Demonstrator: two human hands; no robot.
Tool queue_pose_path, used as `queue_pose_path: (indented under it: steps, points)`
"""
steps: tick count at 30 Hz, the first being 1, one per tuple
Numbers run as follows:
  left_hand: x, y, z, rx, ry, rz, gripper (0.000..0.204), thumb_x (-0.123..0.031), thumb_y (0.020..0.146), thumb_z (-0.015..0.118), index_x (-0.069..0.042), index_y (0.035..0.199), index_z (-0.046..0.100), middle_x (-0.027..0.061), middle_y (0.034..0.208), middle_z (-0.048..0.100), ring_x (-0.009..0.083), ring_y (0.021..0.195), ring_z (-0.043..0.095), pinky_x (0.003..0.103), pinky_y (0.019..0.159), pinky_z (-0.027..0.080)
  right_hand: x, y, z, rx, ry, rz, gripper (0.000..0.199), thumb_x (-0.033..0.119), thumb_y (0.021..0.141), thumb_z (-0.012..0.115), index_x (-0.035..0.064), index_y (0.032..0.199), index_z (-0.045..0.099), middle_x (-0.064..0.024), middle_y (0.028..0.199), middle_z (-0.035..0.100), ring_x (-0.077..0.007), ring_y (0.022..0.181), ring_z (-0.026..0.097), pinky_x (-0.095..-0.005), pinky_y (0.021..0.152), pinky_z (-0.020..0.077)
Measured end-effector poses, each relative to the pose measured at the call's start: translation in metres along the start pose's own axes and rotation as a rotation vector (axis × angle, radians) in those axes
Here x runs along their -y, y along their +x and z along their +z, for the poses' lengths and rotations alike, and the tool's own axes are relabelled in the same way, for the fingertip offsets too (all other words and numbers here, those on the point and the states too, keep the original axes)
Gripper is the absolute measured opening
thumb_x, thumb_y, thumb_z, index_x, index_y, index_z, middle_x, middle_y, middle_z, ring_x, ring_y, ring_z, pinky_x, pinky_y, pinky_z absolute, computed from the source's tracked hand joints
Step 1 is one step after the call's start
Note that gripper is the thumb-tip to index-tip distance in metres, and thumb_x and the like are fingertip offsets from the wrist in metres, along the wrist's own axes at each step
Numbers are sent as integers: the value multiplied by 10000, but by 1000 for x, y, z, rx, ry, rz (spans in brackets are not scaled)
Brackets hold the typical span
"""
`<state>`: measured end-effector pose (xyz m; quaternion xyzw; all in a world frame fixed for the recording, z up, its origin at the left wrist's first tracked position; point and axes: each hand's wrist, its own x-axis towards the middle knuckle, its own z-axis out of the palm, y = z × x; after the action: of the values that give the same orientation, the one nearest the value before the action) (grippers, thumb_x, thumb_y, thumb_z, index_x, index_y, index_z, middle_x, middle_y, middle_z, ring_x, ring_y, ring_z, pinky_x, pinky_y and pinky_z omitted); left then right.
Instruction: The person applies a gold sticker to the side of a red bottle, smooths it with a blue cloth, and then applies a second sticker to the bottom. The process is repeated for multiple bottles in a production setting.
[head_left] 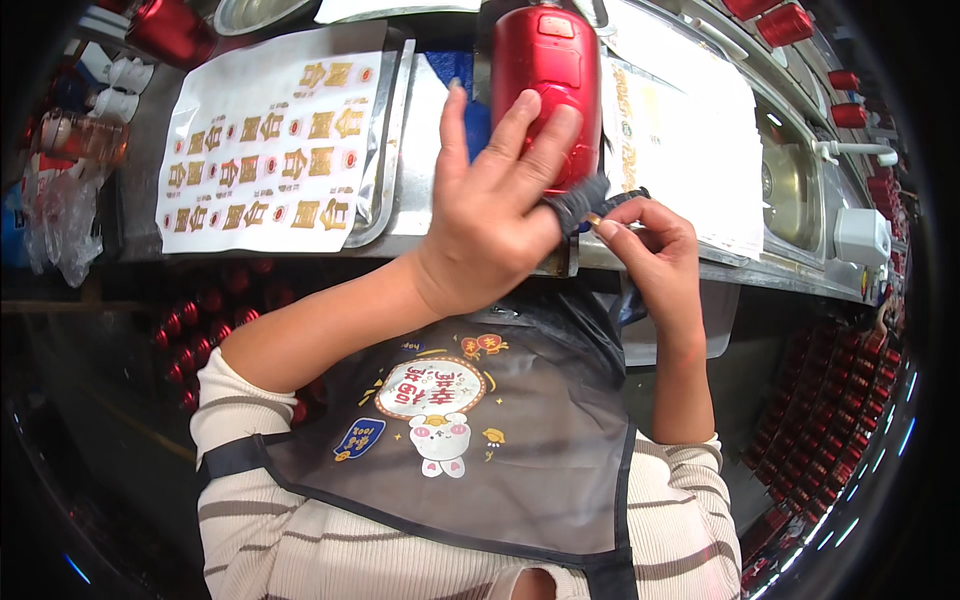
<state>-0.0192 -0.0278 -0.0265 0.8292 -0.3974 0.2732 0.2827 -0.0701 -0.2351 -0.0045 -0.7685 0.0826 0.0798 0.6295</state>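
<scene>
A glossy red bottle-shaped vessel lies at the worktop's front edge, its rounded body toward me. My left hand reaches across it, fingers spread, with some fingertips over the red surface. Dark wrapping covers a digit of that hand, close to my right fingertips. My right hand is closed in a pinch at the bottle's lower right. A tiny gold-coloured piece shows at its fingertips; its kind is too small to make out. Something blue lies partly hidden behind my left hand.
A white sheet of gold decals lies on a metal tray to the left. More white sheets are stacked on the right, beside a metal sink. Several red vessels stand in rows at lower right; a plastic bag hangs far left.
</scene>
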Motion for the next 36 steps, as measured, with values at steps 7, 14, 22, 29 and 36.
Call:
queue_pose_path:
  steps: [7, 14, 22, 29, 36]
  points:
    - [13, -31, -16, 35, -288, -281, 612, -205, 720, 849, 1, 1260, 648, 227, 1483, 473, 388, 1348, 489, 625, 1123, 247, 8, 0, 8, 18, -16, 9, 91, 71, 876, 713, -1, 851, 665, 60, 763, 569, 18, 621, 438, -173, 548, 327]
    - [10, -68, -27, 137, -199, -271, 397, -208, 756, 842, 45, 1032, 708, 233, 1476, 482, 435, 1347, 477, 648, 1132, 194, 12, -3, 9, 14, 44, 49, 81, 61, 876, 697, -1, 844, 656, 54, 752, 582, 27, 611, 457, -165, 538, 330]
    - [11, -54, -27, 161, -94, -145, 316, -217, 746, 835, -80, 1021, 758, 233, 1466, 491, 442, 1305, 513, 679, 1107, 193, 6, 1, 8, 0, 139, 54, 81, 76, 888, 674, 24, 834, 641, 60, 778, 588, 18, 672, 454, -164, 590, 339]
    - [0, -13, -27, 134, 33, 11, 268, -178, 690, 785, -130, 953, 767, 211, 1416, 549, 458, 1276, 532, 716, 1072, 221, 1, 5, 5, 30, 103, 34, 79, 59, 888, 682, -9, 864, 652, 36, 798, 609, 17, 653, 488, -156, 568, 362]
    - [9, -14, -11, 70, -105, -171, 669, -132, 701, 848, -53, 1327, 624, 199, 1475, 499, 357, 1370, 478, 601, 1151, 226, 5, 4, 15, 12, 42, 33, 78, 66, 869, 707, 19, 852, 647, 76, 774, 561, 40, 610, 414, -155, 539, 296]
